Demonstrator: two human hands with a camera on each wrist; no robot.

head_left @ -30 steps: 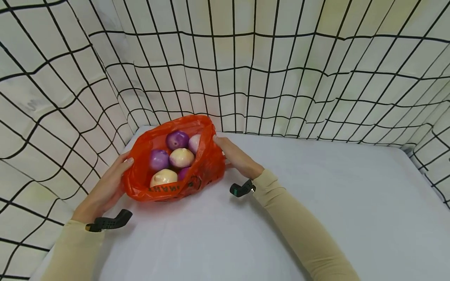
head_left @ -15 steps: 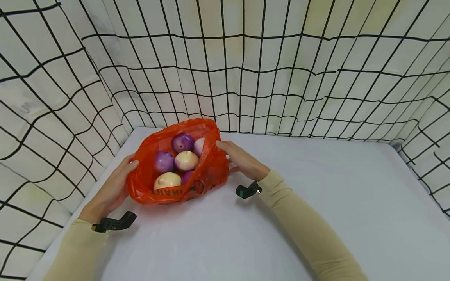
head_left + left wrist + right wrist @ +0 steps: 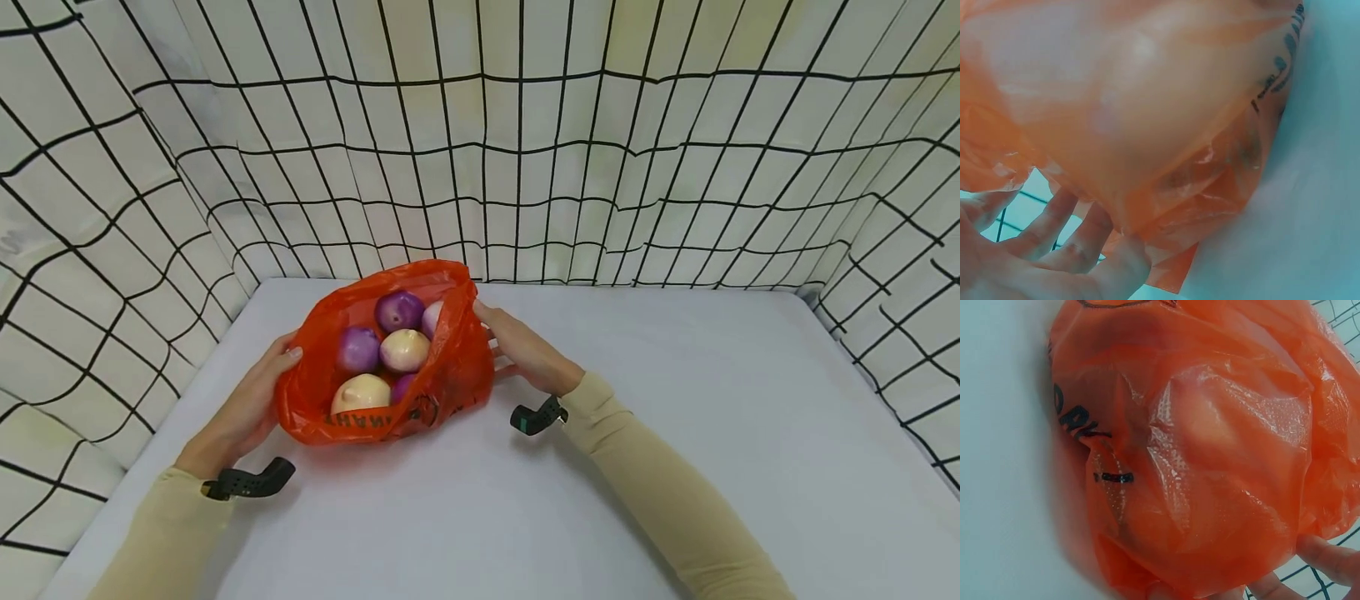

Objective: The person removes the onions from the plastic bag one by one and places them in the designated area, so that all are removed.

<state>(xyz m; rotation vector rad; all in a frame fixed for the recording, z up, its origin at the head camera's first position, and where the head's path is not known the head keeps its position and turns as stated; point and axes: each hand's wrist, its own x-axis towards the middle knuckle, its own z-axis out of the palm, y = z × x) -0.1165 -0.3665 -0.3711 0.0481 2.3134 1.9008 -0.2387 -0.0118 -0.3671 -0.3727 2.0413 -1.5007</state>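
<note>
Left grip (image 3: 243, 408) holds the bag (image 3: 465, 367) by its left side, thumb laid over the rim and fingers against the outer plastic. If we let that thumb slip, the thin rim could fold inward and half cover the mouth; the left wrist view also shows a loose flap (image 3: 1174, 269) hanging past our fingertips, which could snag if we shift our hold. Between our hands the bag gapes toward us, though we cannot tell whether its base rests fully on the bench (image 3: 712, 433). Inside we count at least six onions, as they look to us. The front onion (image 3: 362, 393), a pale one, lies just behind the low front lip, so we judge it the likeliest to roll out if we tilt the bag further our way. The purple onion (image 3: 400, 311) sits higher at the back and could tumble down onto the rest. On the right, our right grip (image 3: 528, 354) holds the bag between thumb and fingers, how firmly we cannot tell. In the right wrist view the plastic is creased over the load; a hard pull there might stretch or tear it, spilling onions across the bench.
</note>
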